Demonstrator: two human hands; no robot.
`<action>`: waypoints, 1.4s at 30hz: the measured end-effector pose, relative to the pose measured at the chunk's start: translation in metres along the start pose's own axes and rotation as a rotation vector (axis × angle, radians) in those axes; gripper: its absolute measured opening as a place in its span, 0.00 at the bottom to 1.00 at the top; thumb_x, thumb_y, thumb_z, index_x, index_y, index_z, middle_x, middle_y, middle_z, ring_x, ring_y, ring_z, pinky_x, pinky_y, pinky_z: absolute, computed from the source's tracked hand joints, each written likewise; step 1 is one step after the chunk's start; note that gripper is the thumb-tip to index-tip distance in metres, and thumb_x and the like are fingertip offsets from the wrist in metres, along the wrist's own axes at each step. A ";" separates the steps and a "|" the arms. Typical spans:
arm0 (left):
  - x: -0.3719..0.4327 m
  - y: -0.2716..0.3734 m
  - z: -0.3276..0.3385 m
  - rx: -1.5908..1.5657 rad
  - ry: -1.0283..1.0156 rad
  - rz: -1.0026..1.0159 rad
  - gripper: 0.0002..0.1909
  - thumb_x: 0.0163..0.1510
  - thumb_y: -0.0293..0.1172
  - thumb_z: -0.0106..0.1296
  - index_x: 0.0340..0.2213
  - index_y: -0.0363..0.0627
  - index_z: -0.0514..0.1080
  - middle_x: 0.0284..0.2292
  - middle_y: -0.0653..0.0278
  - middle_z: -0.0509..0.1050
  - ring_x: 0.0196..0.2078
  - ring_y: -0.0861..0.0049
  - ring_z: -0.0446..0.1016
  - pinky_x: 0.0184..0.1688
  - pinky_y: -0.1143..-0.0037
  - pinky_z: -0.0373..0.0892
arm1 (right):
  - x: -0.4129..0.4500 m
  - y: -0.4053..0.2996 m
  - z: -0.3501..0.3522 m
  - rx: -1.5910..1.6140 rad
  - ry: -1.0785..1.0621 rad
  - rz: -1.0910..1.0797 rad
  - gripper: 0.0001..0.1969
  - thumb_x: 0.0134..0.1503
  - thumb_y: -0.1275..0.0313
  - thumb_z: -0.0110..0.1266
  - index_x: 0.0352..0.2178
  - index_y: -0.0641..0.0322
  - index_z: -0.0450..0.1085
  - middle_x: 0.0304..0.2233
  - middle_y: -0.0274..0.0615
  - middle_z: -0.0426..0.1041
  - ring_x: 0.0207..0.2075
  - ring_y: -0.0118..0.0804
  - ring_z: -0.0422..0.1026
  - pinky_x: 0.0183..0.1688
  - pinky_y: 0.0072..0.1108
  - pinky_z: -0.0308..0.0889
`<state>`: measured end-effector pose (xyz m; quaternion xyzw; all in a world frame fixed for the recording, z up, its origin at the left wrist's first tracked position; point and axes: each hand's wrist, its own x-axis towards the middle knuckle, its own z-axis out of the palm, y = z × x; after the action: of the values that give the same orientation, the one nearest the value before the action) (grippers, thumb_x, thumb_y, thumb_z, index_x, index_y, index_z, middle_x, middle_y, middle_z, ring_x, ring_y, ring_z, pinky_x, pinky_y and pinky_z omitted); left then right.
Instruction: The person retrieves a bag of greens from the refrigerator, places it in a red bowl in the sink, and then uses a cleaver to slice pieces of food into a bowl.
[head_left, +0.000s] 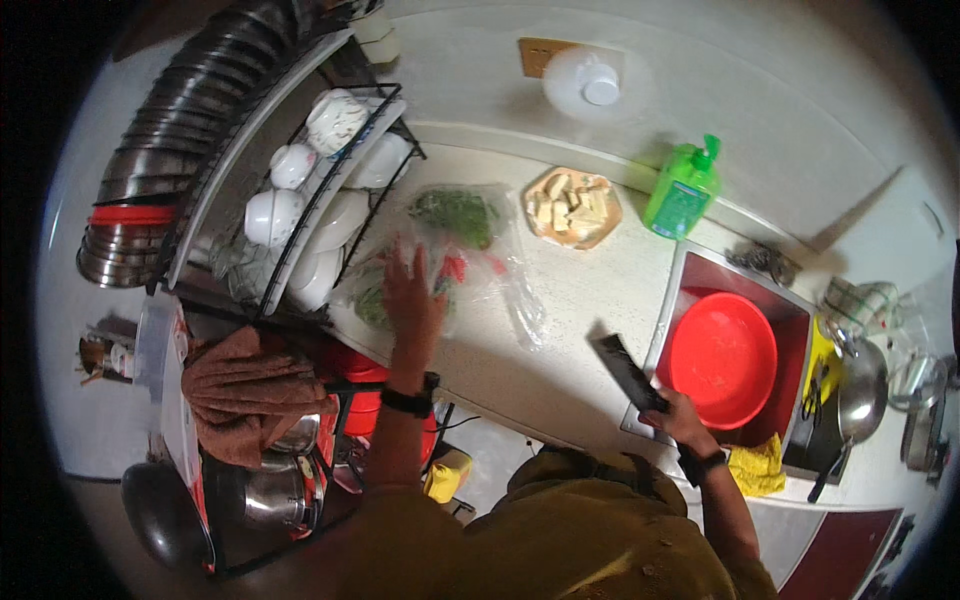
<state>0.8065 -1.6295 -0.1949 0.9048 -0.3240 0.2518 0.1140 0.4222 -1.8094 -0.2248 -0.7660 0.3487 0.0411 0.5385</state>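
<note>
My left hand (412, 296) is spread over a clear plastic bag of green vegetables (369, 304). Whether the fingertips touch the plastic cannot be made out. Farther back lies another clear bag with leafy greens (454, 214), and red printing shows on the plastic between them. In my right hand (681, 418) is a kitchen knife with a broad dark blade (626, 371), held by its handle near the sink's left front corner. The blade points back and left over the counter (517, 382). Pale cut blocks, apparently tofu (574, 210), sit on an orange-patterned plate (541, 229) against the wall side.
A red basin (724, 356) stands in the steel sink (675, 289). Behind the plate's right is a green pump bottle (682, 191). A dish rack with bowls (274, 217) borders the left. On the right are a yellow cloth (757, 469), scissors (814, 390) and a wok (862, 390).
</note>
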 end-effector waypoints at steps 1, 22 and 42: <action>-0.006 -0.021 0.007 -0.160 -0.117 -0.051 0.34 0.35 0.28 0.52 0.47 0.51 0.52 0.45 0.55 0.57 0.47 0.56 0.55 0.44 0.64 0.57 | 0.008 -0.028 0.003 -0.123 -0.073 0.056 0.13 0.38 0.79 0.52 0.30 0.67 0.65 0.21 0.40 0.67 0.25 0.25 0.65 0.29 0.19 0.61; 0.132 0.044 -0.119 -1.130 -0.202 0.007 0.16 0.50 0.39 0.36 0.29 0.42 0.70 0.12 0.74 0.59 0.13 0.89 0.55 0.16 0.85 0.53 | 0.012 -0.089 0.024 -0.227 0.387 -0.458 0.19 0.38 0.82 0.47 0.36 0.62 0.62 0.35 0.51 0.62 0.37 0.48 0.63 0.38 0.27 0.60; 0.044 0.243 -0.233 -1.495 -0.898 0.424 0.17 0.51 0.35 0.34 0.40 0.43 0.65 0.11 0.76 0.57 0.12 0.92 0.53 0.15 0.88 0.51 | -0.107 -0.168 -0.099 -0.975 0.792 -0.385 0.10 0.37 0.79 0.45 0.27 0.64 0.63 0.25 0.44 0.62 0.24 0.42 0.66 0.22 0.27 0.63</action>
<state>0.5901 -1.7524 0.0360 0.5287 -0.5778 -0.3868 0.4868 0.4077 -1.8119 -0.0024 -0.9282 0.3184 -0.1878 -0.0419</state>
